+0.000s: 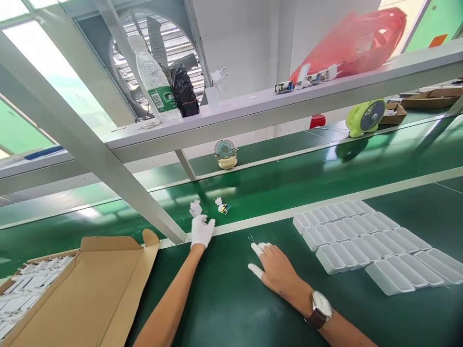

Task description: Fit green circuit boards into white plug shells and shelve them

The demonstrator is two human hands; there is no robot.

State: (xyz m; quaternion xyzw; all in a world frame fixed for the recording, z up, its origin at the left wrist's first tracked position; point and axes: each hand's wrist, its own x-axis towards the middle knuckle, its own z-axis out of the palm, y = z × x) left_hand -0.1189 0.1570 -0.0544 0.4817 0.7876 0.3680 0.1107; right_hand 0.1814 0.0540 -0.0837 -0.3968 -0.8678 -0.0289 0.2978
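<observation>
My left hand (202, 232), in a white glove, reaches to the near edge of the green conveyor belt. Its thumb stands apart from the fingers, and the fingertips are close to a white charger piece (195, 207); whether they touch it is unclear. Just right of that piece lies a small circuit board (224, 208) with a white plug part (218, 201). My right hand (278, 268), with white finger cots and a wristwatch (321, 304), hovers low over the green tabletop, thumb and fingers spread. Two thin metal pins (251, 238) show just beyond its fingertips.
Rows of white trays (361, 236) lie at right. An open cardboard box (108, 284) with white pieces is at left. A slanted metal post (144, 207) stands beside my left hand. The shelf (238, 115) above carries a bottle (155, 82). Small fans (224, 153) stand beyond the belt.
</observation>
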